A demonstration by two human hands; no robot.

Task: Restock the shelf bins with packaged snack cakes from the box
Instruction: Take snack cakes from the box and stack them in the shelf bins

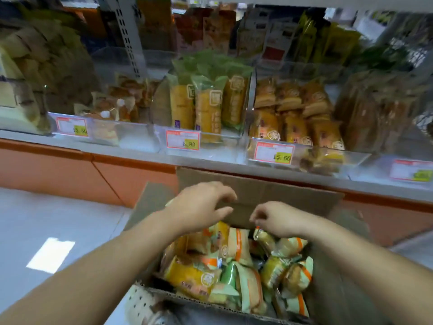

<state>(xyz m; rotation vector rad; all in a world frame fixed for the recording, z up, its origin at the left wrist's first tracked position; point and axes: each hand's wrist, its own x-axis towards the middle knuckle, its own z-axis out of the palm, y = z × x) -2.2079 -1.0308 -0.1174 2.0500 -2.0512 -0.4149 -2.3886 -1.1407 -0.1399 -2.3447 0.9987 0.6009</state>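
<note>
Two hands hang over the open cardboard box (257, 195): our left hand (199, 207) is spread and released, fingers curved above the pile, while our right hand (278, 219) is pinched at the fingertips on the top edge of a small wrapped cake (263, 239) at the back of the box. The snack cakes (234, 266) lie heaped in the box below the shelf (140, 148), roughly a dozen packs showing, though overlap and blur keep us from a firm count. We judge the restocking well short of done. Of the clear bins in front, we count three with readable price tags (182, 139): the left bin (131, 137) looks sparse with bare room at its front, the middle bin (234, 134) holds about four tall green-topped packs, and the right bin (328, 158) looks close to full with stacked cakes. Much of the box remains to be shelved.
</note>
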